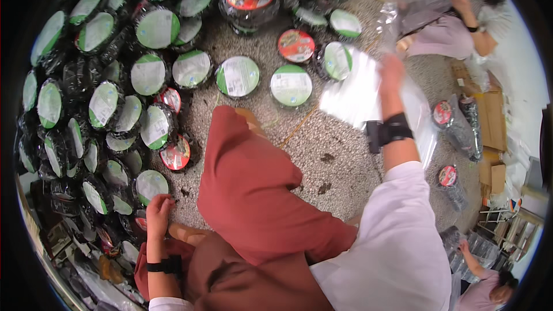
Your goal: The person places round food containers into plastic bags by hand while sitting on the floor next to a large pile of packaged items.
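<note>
Many tubs on the floor: the work looks part done.
2 red-lid packs at far right may be done; the piled tubs, too many to count, seem left. 1 clear plastic sheet is at the right hand, too blurred to tell its grip. The left hand looks empty.

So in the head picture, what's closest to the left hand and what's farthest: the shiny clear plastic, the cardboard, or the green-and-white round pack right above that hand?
1. Green-and-white round pack: just above the left hand.
2. Shiny clear plastic: up and to the right, by the right hand.
3. Cardboard: way over on the right side.
</note>
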`<control>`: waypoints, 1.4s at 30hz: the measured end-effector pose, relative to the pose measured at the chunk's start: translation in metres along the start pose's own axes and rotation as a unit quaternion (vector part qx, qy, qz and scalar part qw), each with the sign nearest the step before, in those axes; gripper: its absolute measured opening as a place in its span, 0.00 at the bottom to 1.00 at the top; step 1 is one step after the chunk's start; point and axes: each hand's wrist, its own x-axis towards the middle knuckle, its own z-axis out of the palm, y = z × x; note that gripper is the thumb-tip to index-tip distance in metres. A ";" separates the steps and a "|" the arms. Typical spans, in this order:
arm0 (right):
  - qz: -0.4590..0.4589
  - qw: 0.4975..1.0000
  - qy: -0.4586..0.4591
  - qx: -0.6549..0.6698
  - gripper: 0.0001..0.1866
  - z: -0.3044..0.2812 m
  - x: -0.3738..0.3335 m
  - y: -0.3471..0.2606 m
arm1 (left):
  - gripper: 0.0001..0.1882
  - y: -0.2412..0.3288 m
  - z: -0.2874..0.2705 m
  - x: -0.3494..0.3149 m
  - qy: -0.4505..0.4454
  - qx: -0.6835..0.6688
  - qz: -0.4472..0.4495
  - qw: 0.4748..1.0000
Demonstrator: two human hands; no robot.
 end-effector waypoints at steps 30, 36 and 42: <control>0.094 0.633 -0.584 0.500 0.08 0.370 -0.623 -0.410 | 0.12 0.037 -0.036 -0.256 0.409 -0.357 0.283 0.791; -0.425 0.579 -0.666 0.198 0.06 0.283 -0.624 -0.382 | 0.16 -0.010 -0.069 -0.305 0.461 -0.460 0.288 0.702; -0.650 0.344 -0.668 0.112 0.06 0.208 -0.589 -0.322 | 0.25 -0.054 -0.045 -0.267 0.235 -0.671 0.146 0.688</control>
